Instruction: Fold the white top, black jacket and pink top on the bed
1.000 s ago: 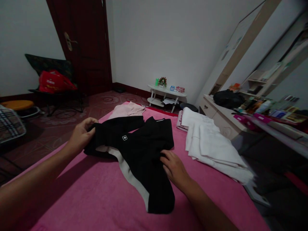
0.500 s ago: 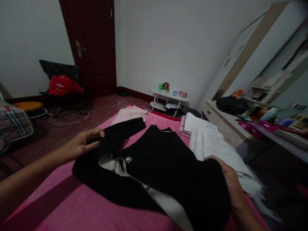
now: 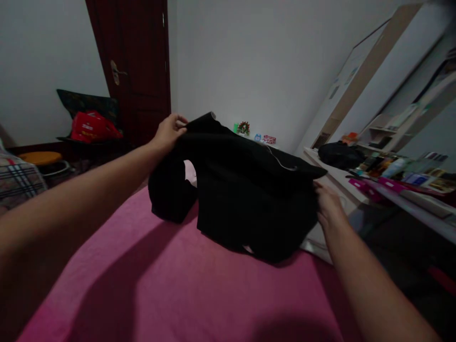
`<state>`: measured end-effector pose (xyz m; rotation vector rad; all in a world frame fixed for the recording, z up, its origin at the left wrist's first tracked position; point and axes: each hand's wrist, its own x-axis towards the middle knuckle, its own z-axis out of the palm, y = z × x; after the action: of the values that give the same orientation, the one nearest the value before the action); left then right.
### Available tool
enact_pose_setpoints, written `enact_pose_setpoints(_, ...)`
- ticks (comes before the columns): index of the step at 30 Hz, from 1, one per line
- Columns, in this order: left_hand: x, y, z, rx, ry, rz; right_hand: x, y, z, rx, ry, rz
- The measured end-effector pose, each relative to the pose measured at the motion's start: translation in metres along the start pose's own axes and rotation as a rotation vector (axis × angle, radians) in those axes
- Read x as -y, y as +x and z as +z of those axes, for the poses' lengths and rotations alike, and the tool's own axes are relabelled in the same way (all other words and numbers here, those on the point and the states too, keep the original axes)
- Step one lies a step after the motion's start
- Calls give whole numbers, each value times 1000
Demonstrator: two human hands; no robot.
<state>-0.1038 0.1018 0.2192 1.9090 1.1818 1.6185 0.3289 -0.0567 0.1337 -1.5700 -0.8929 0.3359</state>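
Observation:
A black jacket (image 3: pixel 249 199) hangs raised between my two hands, over the pink bed cover (image 3: pixel 185 280). My left hand (image 3: pixel 170 132) pinches its upper left part, with the thumb and fingers closed on the cloth. At the other end, my right hand (image 3: pixel 327 202) grips the right edge, its fingertips partly hidden by the fabric. One sleeve (image 3: pixel 169 199) droops at the left and makes a loop, through which a bit of pale pink cloth (image 3: pixel 190 172) shows. A light-coloured line runs along the jacket's upper right side. White folded cloth (image 3: pixel 318 242) lies behind, mostly covered.
Beyond the bed stands a small white table with a potted plant (image 3: pixel 243 128) and a tissue box (image 3: pixel 270 139). To the right is a dresser crowded with bottles (image 3: pixel 395 167). A red bag (image 3: pixel 93 127) rests on a chair at the left, by a dark door (image 3: pixel 138 61).
Both hands have lifted the jacket off the bed and moved it up and away from me. The printed logo and pale lining at its front are out of sight.

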Motion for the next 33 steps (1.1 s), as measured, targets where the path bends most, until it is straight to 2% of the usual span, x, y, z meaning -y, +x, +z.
enact_pose_setpoints(2, 9, -7, 25, -76, 215, 78, -19, -7, 4, -39, 18, 23)
enact_pose_setpoints(3, 16, -22, 35, -50, 285, 125, -31, -16, 5, -28, 0, -10)
enact_pose_setpoints(6, 37, -86, 59, 211, 359, 245, -67, -54, 4, 92, -147, -166)
enact_pose_setpoints(8, 44, -128, 71, 421, 425, 242, -81, -81, 2, 145, -256, -240)
enact_pose_setpoints(10, 45, -160, 79, 575, 514, 200, -84, -103, 1, 179, -363, -308)
enact_pose_setpoints(13, 40, -187, 85, 680, 684, 66, -74, -122, 2, 283, -568, -317)
enact_pose_setpoints(15, 37, -196, 87, 699, 763, -58, -68, -126, 4, 375, -712, -267)
enact_pose_setpoints(17, 36, -200, 88, 705, 744, -128, -65, -128, 8, 410, -823, -236)
enact_pose_setpoints(19, 36, -202, 90, 698, 584, -83, -65, -130, 14, 368, -874, -249)
enact_pose_setpoints(22, 40, -206, 100, 676, 239, 33, -68, -133, 27, 273, -883, -367)
enact_pose_setpoints(24, 45, -212, 110, 689, 91, 12, -71, -135, 37, 258, -886, -453)
enact_pose_setpoints(26, 48, -220, 119, 736, -4, -62, -74, -134, 44, 289, -874, -471)
enact_pose_setpoints(28, 48, -226, 124, 761, -123, -137, -74, -129, 46, 326, -802, -406)
enact_pose_setpoints(29, 46, -227, 123, 738, -191, -179, -72, -126, 44, 333, -728, -353)
enact_pose_setpoints(31, 39, -219, 112, 614, -312, -273, -64, -118, 34, 321, -507, -233)
enact_pose_setpoints(33, 30, -201, 91, 441, -380, -393, -50, -108, 18, 255, -237, -114)
